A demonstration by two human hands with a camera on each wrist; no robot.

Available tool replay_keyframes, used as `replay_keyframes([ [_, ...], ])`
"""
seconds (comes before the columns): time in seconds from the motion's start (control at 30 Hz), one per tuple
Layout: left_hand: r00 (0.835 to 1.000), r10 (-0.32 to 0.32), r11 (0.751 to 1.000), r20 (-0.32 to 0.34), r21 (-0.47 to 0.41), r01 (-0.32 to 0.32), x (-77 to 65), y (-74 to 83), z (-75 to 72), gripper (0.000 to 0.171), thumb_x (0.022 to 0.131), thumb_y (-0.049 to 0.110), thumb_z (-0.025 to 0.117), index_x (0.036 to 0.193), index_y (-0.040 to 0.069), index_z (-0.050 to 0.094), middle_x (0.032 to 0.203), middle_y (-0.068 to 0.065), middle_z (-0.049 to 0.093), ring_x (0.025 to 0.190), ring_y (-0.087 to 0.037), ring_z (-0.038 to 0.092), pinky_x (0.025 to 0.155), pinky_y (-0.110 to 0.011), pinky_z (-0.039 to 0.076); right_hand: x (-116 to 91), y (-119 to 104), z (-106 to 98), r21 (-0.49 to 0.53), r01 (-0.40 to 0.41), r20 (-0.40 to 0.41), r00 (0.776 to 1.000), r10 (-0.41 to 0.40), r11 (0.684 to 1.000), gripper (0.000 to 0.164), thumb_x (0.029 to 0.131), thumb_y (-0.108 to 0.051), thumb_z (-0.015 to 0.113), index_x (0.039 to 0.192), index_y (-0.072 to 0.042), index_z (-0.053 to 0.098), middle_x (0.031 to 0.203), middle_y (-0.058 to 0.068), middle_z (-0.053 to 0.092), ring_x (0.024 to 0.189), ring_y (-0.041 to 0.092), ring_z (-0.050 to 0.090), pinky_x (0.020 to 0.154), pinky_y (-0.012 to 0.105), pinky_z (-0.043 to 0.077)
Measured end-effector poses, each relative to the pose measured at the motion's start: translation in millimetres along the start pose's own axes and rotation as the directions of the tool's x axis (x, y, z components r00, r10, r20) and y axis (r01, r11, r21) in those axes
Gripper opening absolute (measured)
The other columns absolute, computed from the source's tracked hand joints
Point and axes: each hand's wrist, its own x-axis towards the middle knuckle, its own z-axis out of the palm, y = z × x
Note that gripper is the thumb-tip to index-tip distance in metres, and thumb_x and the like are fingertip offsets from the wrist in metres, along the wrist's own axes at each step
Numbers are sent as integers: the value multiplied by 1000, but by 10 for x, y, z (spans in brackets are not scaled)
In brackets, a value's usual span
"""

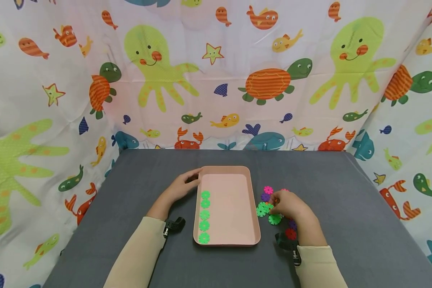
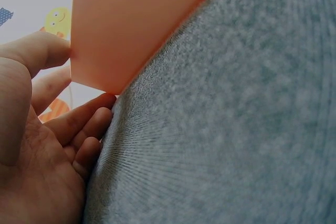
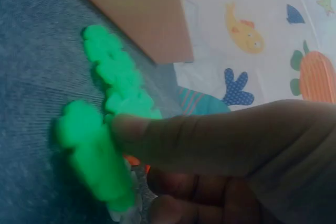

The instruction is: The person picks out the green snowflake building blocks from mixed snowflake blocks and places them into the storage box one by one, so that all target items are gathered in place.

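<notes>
A pink tray (image 1: 230,208) lies on the grey table. Along its left side stands a column of several green flower-shaped discs (image 1: 204,215). My left hand (image 1: 181,186) touches the tray's upper left edge; in the left wrist view its fingertips (image 2: 55,51) rest against the tray's outer wall (image 2: 121,19). To the right of the tray, my right hand (image 1: 291,205) is over a loose pile of discs. Its thumb and fingers pinch a green flower-shaped disc (image 1: 268,207), partly hidden by the hand. More green discs (image 3: 115,66) lie beside the thumb.
Pink (image 1: 268,190), purple (image 1: 265,197) and red (image 1: 291,234) discs lie around the right hand, some partly covered by it. A sea-animal print curtain (image 1: 216,72) hangs behind and beside the table (image 1: 158,168).
</notes>
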Motion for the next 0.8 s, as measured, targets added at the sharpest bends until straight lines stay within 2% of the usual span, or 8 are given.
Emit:
replay_keyframes([
  [0.1,1000,2,1000,3,-6,-2,2,-16,3,54,104,24,64,155,19,49,141,-10,59,124,-28,54,105,-50,42,-19,-13,8,1,6,-7,1000,-6,1000,16,82,-7,82,83,-4,67,73,3,56,66,19,51,58,34,44],
  [0.23,1000,10,1000,8,-12,-10,11,-37,2,53,104,23,64,155,19,50,140,-11,59,123,-29,55,104,-49,42,-85,-47,-51,64,8,-31,999,-6,998,13,88,-10,78,82,-4,68,74,3,59,65,18,52,58,35,45],
  [0.33,1000,14,1000,3,-4,-14,10,-39,3,53,104,23,65,155,19,50,140,-11,60,122,-28,55,104,-49,42,-127,-97,-123,149,21,-62,998,-12,989,10,92,-10,74,94,-1,69,79,8,64,68,22,58,61,37,50],
  [0.4,1000,12,1000,0,-1,-12,8,-39,2,53,104,24,65,154,19,50,139,-11,60,122,-28,55,104,-50,42,-149,-148,-169,206,51,-86,996,-34,977,17,94,-10,73,107,0,69,83,10,66,71,27,62,64,40,53],
  [0.53,1000,7,1000,2,-9,-7,7,-38,0,53,104,23,65,154,19,50,140,-11,59,123,-29,55,105,-51,42,-165,-278,-194,336,138,-111,988,-106,932,36,97,-12,72,131,1,66,90,12,68,82,36,68,74,45,58],
  [0.7,1000,19,1000,4,-9,-19,8,-37,-5,53,104,23,65,154,18,50,141,-12,59,124,-29,55,105,-50,42,-156,-501,-82,473,188,-80,982,-171,861,42,97,-13,73,134,4,64,92,13,67,90,36,72,83,48,58],
  [0.8,1000,20,1000,4,-6,-20,9,-41,-9,53,104,23,64,154,18,50,141,-12,59,123,-29,55,105,-50,42,-121,-639,69,511,199,-25,976,-217,836,41,95,-11,75,132,6,65,87,13,67,87,35,73,81,46,59],
])
